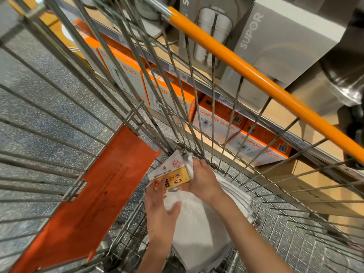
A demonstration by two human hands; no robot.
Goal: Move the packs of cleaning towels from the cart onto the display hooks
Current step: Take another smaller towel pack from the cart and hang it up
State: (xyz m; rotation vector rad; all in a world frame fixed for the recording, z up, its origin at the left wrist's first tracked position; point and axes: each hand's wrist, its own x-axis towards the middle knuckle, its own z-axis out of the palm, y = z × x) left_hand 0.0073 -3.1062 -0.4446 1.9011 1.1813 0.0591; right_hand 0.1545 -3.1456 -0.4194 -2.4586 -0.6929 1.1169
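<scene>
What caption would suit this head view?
Both hands, left hand and right hand, grip a pack of cleaning towels inside the wire cart.

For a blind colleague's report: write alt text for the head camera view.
Two hands reach into a wire cart; the right hand and left hand hold a pack of cleaning towels over more white packs. Behind the orange cart handle, shelves hold boxed kitchenware.

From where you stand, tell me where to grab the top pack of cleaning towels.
Probably take the top pack of cleaning towels by its printed header card, coming from above. That stiff end points toward the cart's corner, and both hands already meet there.
</scene>
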